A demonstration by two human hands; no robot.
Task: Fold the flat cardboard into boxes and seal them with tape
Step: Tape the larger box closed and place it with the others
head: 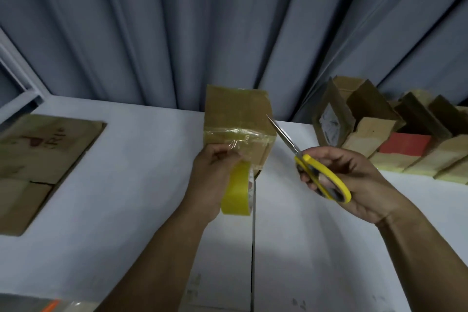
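Yellow tape roll (236, 191) sits in my left hand (210, 177), my fingers curled around it. A clear strip runs from it onto the near side of the cardboard box (235, 114), which stands on the white table (126, 210). My right hand (362, 185) grips the yellow-handled scissors (321, 177); the blades look closed and point at the right edge of the box. Red marks on the flat cardboard (43, 159) at the left are too blurred to read. A pale label in the pile of folded boxes (405, 139) at the right is also unreadable, and the frame edge cuts off this pile.
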